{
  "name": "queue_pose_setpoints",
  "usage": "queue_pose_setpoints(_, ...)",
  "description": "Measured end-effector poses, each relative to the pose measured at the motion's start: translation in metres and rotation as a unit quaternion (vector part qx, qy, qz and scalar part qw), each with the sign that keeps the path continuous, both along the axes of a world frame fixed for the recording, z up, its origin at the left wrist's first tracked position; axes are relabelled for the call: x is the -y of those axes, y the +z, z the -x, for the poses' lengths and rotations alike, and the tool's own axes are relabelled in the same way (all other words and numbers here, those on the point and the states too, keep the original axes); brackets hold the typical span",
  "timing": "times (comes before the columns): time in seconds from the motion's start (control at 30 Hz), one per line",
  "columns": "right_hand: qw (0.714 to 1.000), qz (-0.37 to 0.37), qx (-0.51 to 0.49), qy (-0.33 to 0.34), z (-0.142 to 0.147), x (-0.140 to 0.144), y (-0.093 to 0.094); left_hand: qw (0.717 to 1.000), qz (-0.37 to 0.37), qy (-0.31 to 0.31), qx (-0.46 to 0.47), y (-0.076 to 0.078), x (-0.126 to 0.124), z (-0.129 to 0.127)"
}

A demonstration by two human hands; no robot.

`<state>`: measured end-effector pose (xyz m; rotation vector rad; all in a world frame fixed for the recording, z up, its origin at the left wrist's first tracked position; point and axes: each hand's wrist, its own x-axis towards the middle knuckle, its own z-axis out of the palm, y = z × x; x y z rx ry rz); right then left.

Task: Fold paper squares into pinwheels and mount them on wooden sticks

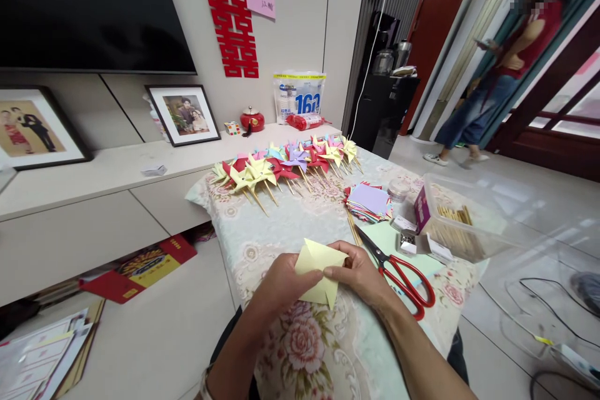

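Note:
Both my hands hold a pale yellow folded paper square (319, 265) over a floral tablecloth (262, 231). My left hand (281, 284) pinches its left side, and my right hand (359, 272) pinches its right edge with thumb and fingers. Red-handled scissors (400, 272) lie just right of my right hand. A stack of coloured paper squares (369, 201) sits beyond them. Several finished paper pinwheels (285, 165) on sticks lie in a row at the table's far end.
A clear plastic box (462, 219) with wooden sticks stands at the right, with a small tape roll (398, 189) and clips (407, 241) beside it. A low white cabinet (94, 200) carries framed photos. A person (497, 69) stands by the doorway. Cables (529, 300) lie on the floor.

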<state>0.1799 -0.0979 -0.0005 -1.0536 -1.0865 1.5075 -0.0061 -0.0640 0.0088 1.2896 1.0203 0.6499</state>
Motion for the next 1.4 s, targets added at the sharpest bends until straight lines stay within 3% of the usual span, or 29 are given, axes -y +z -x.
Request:
queue_pose_setpoints(0.2, 0.998, -0.002, -0.023, -0.050, -0.001, -0.004, -0.005, 0.988, 0.076, -0.014, 0.136, 0.012, 0.007, 0.002)
queue_pose_setpoints(0.3, 0.993, -0.002, -0.074, -0.087, -0.002, -0.006, -0.008, 0.963, 0.098, 0.012, 0.249, 0.013, 0.013, 0.001)
queue_pose_setpoints(0.4, 0.983, 0.003, -0.111, -0.143, -0.001, -0.009, -0.008, 0.948, 0.092, 0.050, 0.301, 0.007, 0.016, -0.006)
queue_pose_setpoints(0.57, 0.973, 0.013, -0.135, -0.184, 0.002, -0.010, -0.007, 0.934, 0.105, 0.105, 0.323, 0.000, 0.023, -0.033)
queue_pose_setpoints(0.73, 0.979, 0.018, -0.126, -0.162, 0.005, -0.009, -0.008, 0.926, 0.108, 0.165, 0.323, 0.001, 0.027, -0.053)
queue_pose_setpoints(0.87, 0.985, 0.016, -0.109, -0.134, 0.003, -0.009, -0.005, 0.926, 0.102, 0.216, 0.294, -0.007, 0.022, -0.052)
queue_pose_setpoints(1.03, 0.982, 0.007, -0.086, -0.170, 0.000, -0.010, -0.002, 0.935, 0.094, 0.237, 0.247, -0.017, 0.018, -0.047)
queue_pose_setpoints(1.4, 0.984, 0.019, -0.091, -0.154, 0.002, -0.008, 0.000, 0.937, 0.062, 0.244, 0.242, -0.009, 0.028, -0.046)
